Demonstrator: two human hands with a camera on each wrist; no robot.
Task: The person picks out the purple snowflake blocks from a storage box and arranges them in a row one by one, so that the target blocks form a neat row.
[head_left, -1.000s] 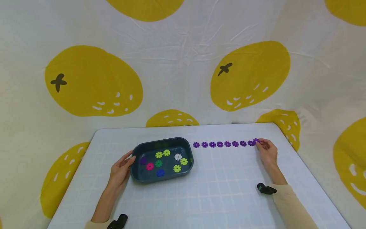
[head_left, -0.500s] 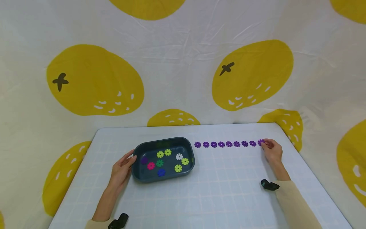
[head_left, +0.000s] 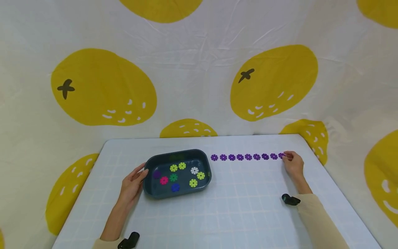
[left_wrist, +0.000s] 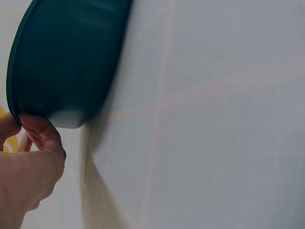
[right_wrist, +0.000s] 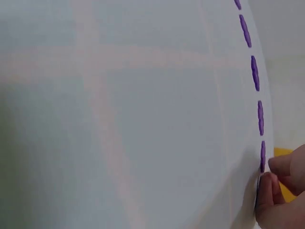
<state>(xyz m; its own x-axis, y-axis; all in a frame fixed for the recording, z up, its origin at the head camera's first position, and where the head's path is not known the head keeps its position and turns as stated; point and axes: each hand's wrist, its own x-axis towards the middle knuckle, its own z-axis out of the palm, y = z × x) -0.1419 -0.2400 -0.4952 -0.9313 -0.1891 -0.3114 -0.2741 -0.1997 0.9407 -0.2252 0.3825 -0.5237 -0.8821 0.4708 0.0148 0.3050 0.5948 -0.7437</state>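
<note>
My left hand (head_left: 130, 186) grips the left end of a dark teal tray (head_left: 178, 195), its thumb over the rim. In the left wrist view, fingers hold that tray (left_wrist: 66, 62) by its edge. Inside lie several plastic snowflake discs: yellow-green, white, pink, green, blue and one dark purple disc (head_left: 157, 174). A straight row of purple snowflake discs (head_left: 240, 157) runs rightward from beside the tray. At its right end, my right hand (head_left: 294, 165) pinches the last purple disc (head_left: 281, 155), partly hidden by the fingertips. The right wrist view shows the row's discs (right_wrist: 260, 118) edge-on.
A white table (head_left: 236, 214) with a faint grid bears everything. Its back edge runs close behind the purple row, against a white curtain (head_left: 192, 86) printed with large yellow fruits. Black wrist cameras sit at both sleeves.
The last purple disc, earlier overlapping its neighbour and raised, has shifted right and down into line with the row. My right hand moved with it. The left hand still holds the tray.
</note>
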